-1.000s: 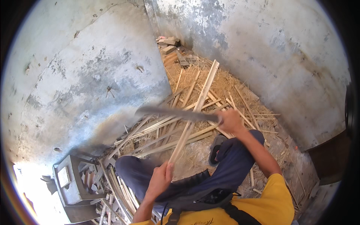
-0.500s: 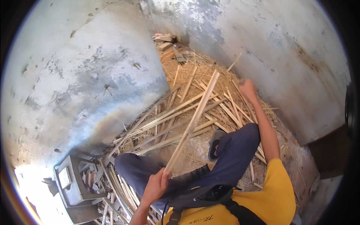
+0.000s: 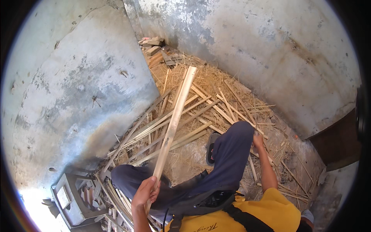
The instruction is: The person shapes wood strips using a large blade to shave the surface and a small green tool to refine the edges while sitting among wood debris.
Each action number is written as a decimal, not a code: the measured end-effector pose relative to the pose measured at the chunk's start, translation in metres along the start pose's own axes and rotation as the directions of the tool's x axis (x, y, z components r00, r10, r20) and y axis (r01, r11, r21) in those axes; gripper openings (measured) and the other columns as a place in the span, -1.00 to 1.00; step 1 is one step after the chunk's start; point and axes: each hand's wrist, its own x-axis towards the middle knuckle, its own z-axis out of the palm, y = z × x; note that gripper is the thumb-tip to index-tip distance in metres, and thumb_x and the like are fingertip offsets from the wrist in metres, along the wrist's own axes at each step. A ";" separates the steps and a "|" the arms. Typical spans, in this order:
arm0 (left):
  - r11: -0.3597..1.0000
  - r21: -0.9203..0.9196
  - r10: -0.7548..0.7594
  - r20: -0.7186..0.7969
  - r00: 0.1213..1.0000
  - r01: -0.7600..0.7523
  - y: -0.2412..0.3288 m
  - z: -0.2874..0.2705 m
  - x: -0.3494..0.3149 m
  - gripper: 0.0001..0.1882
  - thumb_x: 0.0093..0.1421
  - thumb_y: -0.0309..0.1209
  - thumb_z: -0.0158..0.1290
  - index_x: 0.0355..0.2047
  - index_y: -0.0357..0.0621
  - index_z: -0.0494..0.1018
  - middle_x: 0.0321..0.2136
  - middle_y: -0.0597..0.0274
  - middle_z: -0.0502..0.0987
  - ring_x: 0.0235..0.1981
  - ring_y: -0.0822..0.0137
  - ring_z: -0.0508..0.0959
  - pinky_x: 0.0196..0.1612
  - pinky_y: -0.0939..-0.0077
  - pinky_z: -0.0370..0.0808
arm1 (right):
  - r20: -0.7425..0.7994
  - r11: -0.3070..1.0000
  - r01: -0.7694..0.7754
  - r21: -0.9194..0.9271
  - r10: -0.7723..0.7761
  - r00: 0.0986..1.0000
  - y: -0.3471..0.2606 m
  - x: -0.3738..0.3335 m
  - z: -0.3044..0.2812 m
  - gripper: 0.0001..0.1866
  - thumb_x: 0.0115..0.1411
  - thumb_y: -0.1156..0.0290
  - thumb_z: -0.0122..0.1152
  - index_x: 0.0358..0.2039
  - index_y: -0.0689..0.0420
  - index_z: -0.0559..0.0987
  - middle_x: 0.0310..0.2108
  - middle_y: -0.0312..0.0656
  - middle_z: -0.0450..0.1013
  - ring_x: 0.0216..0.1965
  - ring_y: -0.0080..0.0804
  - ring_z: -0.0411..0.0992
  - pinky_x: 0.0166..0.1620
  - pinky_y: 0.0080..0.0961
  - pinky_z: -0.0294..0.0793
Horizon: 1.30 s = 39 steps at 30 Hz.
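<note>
My left hand (image 3: 146, 190) is closed around the lower end of a long, pale split bamboo strip (image 3: 176, 116). The strip slants up and away over my lap, its far end above the straw. Beside my right knee, my right hand (image 3: 258, 140) is closed with the arm bent down; whatever is in its fingers, if anything, is too small to make out. Under the far end of the held strip lies a crisscross pile of bamboo strips (image 3: 154, 125). A sandalled foot (image 3: 211, 149) rests on the floor between my bent legs.
Straw and shavings (image 3: 216, 77) cover the floor toward the corner, where bricks (image 3: 153, 50) are stacked. Worn plaster walls (image 3: 100, 69) close in on both sides. At the left stands a box-like frame (image 3: 73, 197), with more strips (image 3: 123, 203) beside my left leg.
My right hand has come back from its outstretched reach by the right wall to beside my knee. The strip in my left hand has shifted left and stands steeper. The view has turned slightly.
</note>
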 end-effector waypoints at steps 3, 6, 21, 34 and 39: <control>0.999 -0.006 -0.041 0.074 0.996 0.042 0.007 0.005 0.011 -0.51 0.55 0.04 -0.18 -0.29 -0.16 0.36 -0.72 0.44 0.17 -0.78 0.55 0.16 -0.71 0.60 0.17 | -0.053 0.997 0.068 0.025 -0.066 0.996 0.071 -0.013 -0.010 -0.74 0.21 0.27 0.33 -0.45 0.22 0.59 -0.61 -0.25 0.47 -0.60 -0.45 0.42 -0.54 -0.38 0.34; 0.999 0.018 -0.029 0.007 1.000 0.029 0.014 0.017 0.015 -0.51 0.54 0.05 -0.17 -0.28 -0.16 0.36 -0.71 0.42 0.19 -0.78 0.54 0.17 -0.72 0.59 0.20 | -0.056 0.997 -0.014 0.081 0.019 0.998 0.115 -0.011 -0.001 -0.79 0.19 0.30 0.33 -0.42 0.20 0.60 -0.61 -0.29 0.46 -0.64 -0.46 0.39 -0.59 -0.40 0.31; 0.983 0.168 0.091 -0.120 0.989 -0.070 0.023 -0.010 0.025 -0.57 0.57 -0.02 -0.20 -0.25 -0.12 0.36 -0.68 0.41 0.23 -0.77 0.55 0.23 -0.71 0.58 0.28 | -0.193 0.667 -0.308 0.679 0.567 0.801 0.347 -0.020 -0.071 -0.92 0.19 0.37 0.18 -0.43 0.02 0.49 -0.59 -0.34 0.33 -0.67 -0.52 0.21 -0.62 -0.46 0.16; 0.989 0.130 0.083 -0.098 0.992 -0.070 0.023 -0.009 0.019 -0.61 0.57 -0.06 -0.16 -0.24 -0.12 0.35 -0.66 0.42 0.22 -0.73 0.54 0.23 -0.67 0.57 0.31 | -0.410 0.992 0.119 0.034 -0.095 0.907 0.508 -0.090 -0.186 -0.72 0.35 0.12 0.00 -0.33 0.04 0.53 -0.49 -0.30 0.42 -0.48 -0.41 0.39 -0.42 -0.31 0.36; 0.973 0.208 0.113 -0.060 0.992 -0.098 0.030 -0.006 0.017 -0.61 0.57 -0.05 -0.15 -0.24 -0.11 0.35 -0.65 0.43 0.22 -0.71 0.54 0.24 -0.66 0.57 0.31 | -0.269 0.984 0.069 -0.166 -0.113 0.956 0.480 -0.122 -0.209 -0.72 0.34 0.15 0.01 -0.24 0.07 0.56 -0.41 -0.24 0.47 -0.40 -0.36 0.44 -0.35 -0.27 0.41</control>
